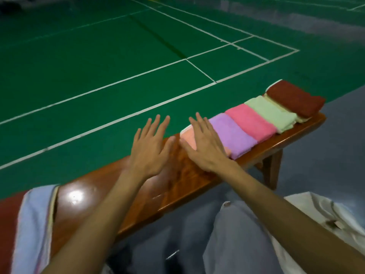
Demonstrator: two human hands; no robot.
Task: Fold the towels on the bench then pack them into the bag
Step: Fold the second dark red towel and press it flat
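A row of folded towels lies along the right half of the wooden bench (183, 180): peach (187, 138), lilac (231, 133), pink (250, 121), pale green (270, 113) and dark red (296, 97). My right hand (203, 143) lies flat, fingers straight, on the peach towel at the near end of the row. My left hand (151, 147) is spread open just left of it, over bare bench wood, holding nothing. Unfolded towels, a light blue one (33, 228) over a red one (7, 224), drape over the bench at the far left.
A white fabric bag (320, 216) lies on the floor at the lower right beside my knees. Behind the bench stretches a green court floor (98, 62) with white lines. The bench's legs (273, 171) stand on grey flooring at the right.
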